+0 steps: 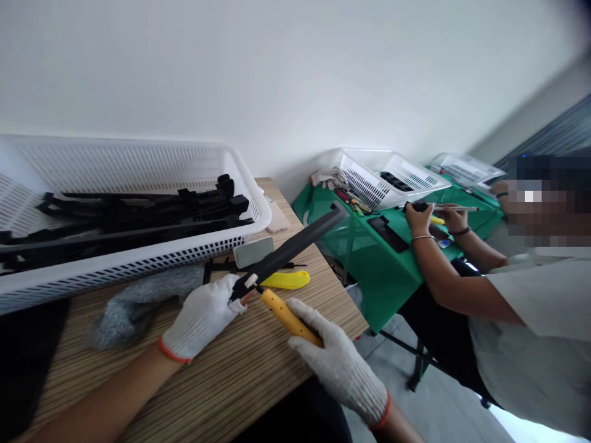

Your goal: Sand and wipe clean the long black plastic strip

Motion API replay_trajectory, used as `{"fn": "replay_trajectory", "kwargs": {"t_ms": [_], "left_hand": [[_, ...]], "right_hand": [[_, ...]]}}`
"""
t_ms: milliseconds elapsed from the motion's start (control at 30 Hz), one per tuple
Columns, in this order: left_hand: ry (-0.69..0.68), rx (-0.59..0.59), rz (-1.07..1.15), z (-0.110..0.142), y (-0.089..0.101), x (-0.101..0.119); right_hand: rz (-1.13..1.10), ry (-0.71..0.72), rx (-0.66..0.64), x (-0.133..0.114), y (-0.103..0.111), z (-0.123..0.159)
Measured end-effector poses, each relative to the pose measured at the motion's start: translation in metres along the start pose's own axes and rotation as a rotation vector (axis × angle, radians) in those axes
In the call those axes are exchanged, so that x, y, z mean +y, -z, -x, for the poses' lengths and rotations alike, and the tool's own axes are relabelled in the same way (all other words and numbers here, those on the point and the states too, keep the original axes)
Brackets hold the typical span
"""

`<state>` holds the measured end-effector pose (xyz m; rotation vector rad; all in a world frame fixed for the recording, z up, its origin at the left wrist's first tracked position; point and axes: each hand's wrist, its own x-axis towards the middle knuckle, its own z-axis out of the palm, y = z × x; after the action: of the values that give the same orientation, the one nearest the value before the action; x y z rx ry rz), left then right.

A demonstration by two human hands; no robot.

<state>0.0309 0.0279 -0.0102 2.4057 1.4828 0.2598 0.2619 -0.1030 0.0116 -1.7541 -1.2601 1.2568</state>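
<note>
My left hand (203,317), in a white knit glove, is closed round the near end of a long black plastic strip (295,243) that slants up to the right over the wooden table (231,381). My right hand (337,363), also gloved, grips a yellow-handled knife (284,314); its tip meets the strip's near end by my left fingers. A second yellow tool (286,280) lies on the table just behind.
A white mesh basket (138,258) full of black strips fills the table's left. A grey glove (133,301) and a phone (253,251) lie beside it. To the right, another person (530,326) works at a green table (383,264) with white baskets (392,175).
</note>
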Motion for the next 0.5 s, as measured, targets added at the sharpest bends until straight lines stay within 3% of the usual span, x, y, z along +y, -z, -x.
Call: {"fn": "replay_trajectory", "kwargs": {"t_ms": [167, 500], "left_hand": [[-0.102, 0.084, 0.002, 0.001, -0.002, -0.003], [-0.198, 0.164, -0.060, 0.003, -0.011, -0.008]], "right_hand": [[0.030, 0.023, 0.149, 0.002, 0.022, -0.008], [0.210, 0.063, 0.538, 0.027, 0.098, -0.049]]}}
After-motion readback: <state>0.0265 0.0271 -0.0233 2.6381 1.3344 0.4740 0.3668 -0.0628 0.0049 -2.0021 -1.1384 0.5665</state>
